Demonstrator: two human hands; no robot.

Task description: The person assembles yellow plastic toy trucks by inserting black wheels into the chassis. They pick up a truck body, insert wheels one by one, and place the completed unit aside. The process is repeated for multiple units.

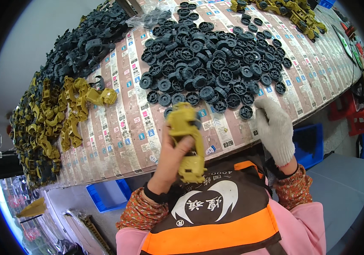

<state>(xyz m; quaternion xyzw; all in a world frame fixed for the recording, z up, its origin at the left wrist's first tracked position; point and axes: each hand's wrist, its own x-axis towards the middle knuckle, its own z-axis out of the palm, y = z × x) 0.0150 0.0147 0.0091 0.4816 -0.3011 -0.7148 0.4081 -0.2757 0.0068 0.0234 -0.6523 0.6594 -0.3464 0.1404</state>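
My left hand [170, 159], bare, grips a yellow plastic toy body [187, 140] and holds it upright above the table's near edge; a black wheel shows at its top. My right hand [274, 127], in a white knit glove, rests on the table with its fingertips at the near edge of a big pile of black plastic wheels [211, 63]. One wheel [246, 112] lies just left of the gloved fingers. Whether the glove pinches a wheel is hidden.
The table [126, 140] is covered with printed striped sheets. Yellow plastic parts [58, 114] and dark grey parts [88, 42] are heaped at the left. More yellow assembled pieces [292, 12] lie far right. Blue bins [107, 195] [309, 144] sit below the table edge.
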